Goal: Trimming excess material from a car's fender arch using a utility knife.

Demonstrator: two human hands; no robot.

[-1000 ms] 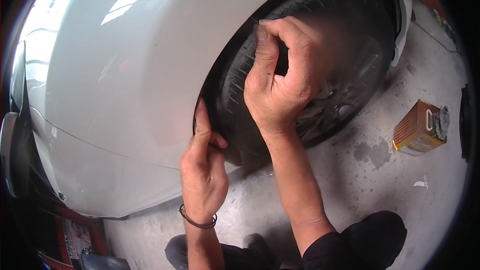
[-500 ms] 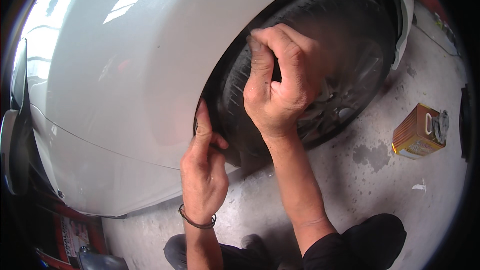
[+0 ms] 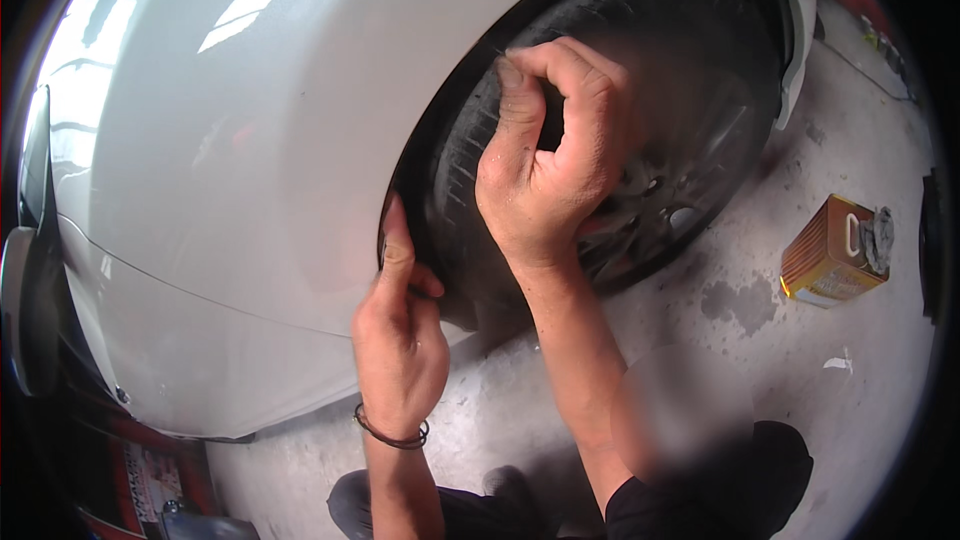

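Observation:
A white car's body panel (image 3: 250,190) curves round a dark wheel arch (image 3: 400,155). Inside the arch sit the black tyre (image 3: 462,155) and its spoked wheel rim (image 3: 690,175). My left hand (image 3: 400,355) rests at the lower front of the arch, index finger stretched along its edge and thumb apart; its remaining fingers are hidden. In front of the tyre my right hand (image 3: 555,155) is raised, thumb and index finger pinched together near the arch edge. Whatever that pinch holds, if anything, is too small to make out. A dark band (image 3: 390,430) circles my left wrist.
On the concrete floor (image 3: 640,325) to the right stands a brown and yellow square tin (image 3: 830,255) with a handle and a grey crumpled cloth (image 3: 877,238) on top. A white scrap (image 3: 840,360) lies near it. The car's side mirror (image 3: 22,310) juts out at far left.
Both hands keep their poses at the wheel arch, with the right pinch still closed. The whole view has shifted slightly. A blurred patch now appears beside my right forearm.

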